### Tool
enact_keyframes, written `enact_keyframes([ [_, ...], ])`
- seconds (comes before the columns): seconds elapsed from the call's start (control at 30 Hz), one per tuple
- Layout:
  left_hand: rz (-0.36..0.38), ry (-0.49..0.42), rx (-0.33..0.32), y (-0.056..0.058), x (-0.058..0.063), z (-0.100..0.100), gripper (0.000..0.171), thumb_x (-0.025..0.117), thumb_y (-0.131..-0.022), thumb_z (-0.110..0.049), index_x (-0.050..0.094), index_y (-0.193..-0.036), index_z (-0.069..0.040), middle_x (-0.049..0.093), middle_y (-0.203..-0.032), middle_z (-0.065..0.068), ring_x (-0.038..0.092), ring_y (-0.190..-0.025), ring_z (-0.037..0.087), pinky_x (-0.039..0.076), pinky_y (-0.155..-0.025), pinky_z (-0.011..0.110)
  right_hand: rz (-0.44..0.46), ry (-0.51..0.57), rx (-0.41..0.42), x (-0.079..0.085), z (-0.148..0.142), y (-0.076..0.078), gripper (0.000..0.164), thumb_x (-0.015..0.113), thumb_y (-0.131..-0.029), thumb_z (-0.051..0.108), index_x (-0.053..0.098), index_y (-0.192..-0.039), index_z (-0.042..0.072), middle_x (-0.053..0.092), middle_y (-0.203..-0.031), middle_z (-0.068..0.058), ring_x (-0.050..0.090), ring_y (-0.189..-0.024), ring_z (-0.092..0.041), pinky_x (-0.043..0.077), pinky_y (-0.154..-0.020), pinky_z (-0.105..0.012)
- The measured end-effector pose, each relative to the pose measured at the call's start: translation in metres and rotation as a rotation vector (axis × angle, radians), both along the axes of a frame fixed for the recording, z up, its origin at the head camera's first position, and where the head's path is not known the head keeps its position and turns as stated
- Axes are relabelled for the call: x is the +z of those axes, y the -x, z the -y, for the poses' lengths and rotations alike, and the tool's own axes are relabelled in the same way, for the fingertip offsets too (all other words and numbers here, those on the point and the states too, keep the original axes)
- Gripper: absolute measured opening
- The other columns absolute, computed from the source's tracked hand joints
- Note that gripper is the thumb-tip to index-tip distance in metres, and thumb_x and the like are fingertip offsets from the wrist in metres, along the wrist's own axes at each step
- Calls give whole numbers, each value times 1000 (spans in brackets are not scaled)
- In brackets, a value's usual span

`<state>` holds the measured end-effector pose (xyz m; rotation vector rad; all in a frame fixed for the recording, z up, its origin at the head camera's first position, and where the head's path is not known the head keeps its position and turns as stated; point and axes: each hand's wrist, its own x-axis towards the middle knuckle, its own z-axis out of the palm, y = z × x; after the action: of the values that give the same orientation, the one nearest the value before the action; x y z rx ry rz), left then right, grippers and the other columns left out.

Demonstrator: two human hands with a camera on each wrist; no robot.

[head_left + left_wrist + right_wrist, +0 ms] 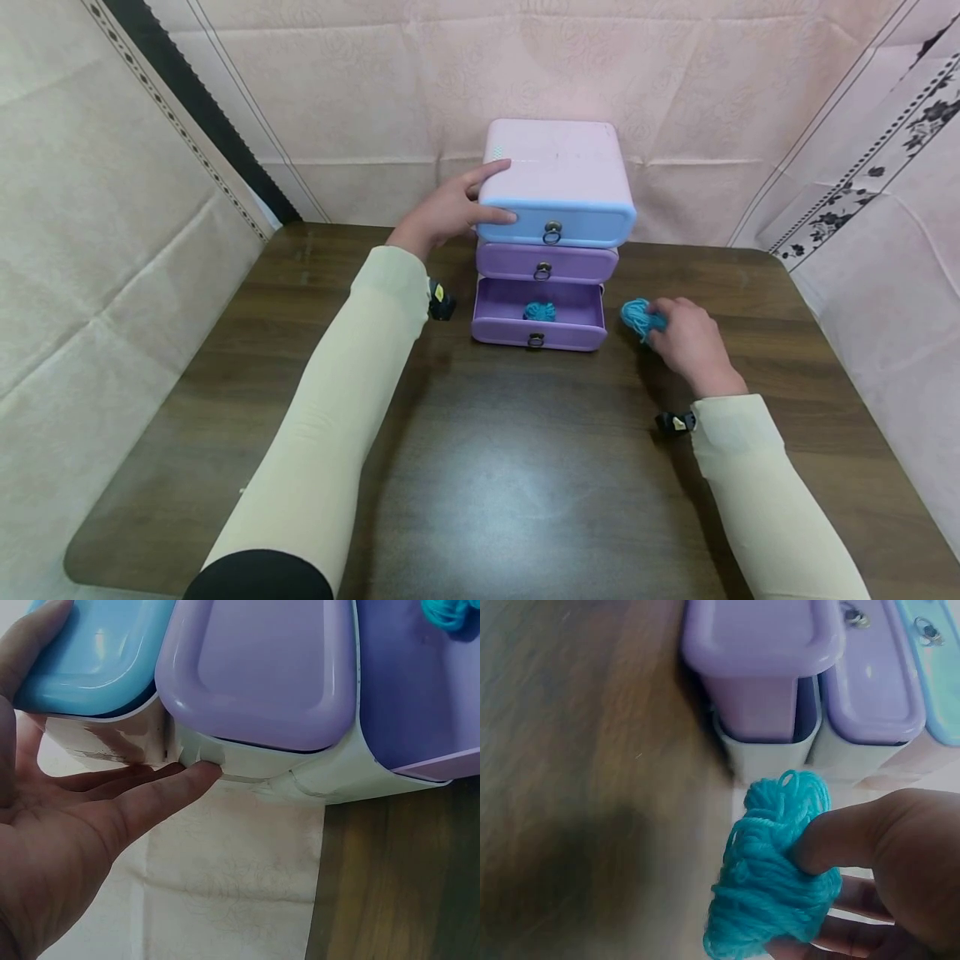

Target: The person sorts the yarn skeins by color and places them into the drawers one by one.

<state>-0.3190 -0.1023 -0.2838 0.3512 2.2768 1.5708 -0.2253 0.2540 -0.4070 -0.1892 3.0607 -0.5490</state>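
A small drawer cabinet point(557, 158) with a pale top stands at the back of the table, with one blue drawer front point(592, 223) above two purple ones. The bottom purple drawer point(495, 330) is pulled out, and a teal yarn bundle point(539, 312) lies in it. My left hand point(448, 207) rests against the cabinet's left side, its fingers fairly straight and the thumb at the blue front. To the cabinet's right, my right hand point(692, 343) pinches a second teal yarn bundle point(776, 877) between thumb and fingers.
The brown wooden table point(480, 467) has rounded corners. Pale patterned cloth point(360, 92) hangs behind the cabinet and along both sides. Each drawer front carries a small metal ring pull point(552, 232).
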Motion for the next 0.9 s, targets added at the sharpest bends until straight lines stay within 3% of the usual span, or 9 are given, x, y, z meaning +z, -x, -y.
enact_keyframes([
  [0.4,-1,-6,-4,1,-1,1,87,81,-79,-25,32,-146,-49,32,-155,6,53,-122,22,48,-99,43,-91,53,16,20,15,-6,34,62,-92,11,57,-126,4,53,-128,-25,52,-102,-42,47,-88,-61],
  [0.9,2,-11,-5,1,-2,1,87,82,-78,-24,33,-146,-49,32,-155,6,53,-122,22,45,-102,45,-123,88,44,32,32,-8,29,63,-91,12,58,-119,6,62,-115,-19,55,-89,-35,50,-77,-49],
])
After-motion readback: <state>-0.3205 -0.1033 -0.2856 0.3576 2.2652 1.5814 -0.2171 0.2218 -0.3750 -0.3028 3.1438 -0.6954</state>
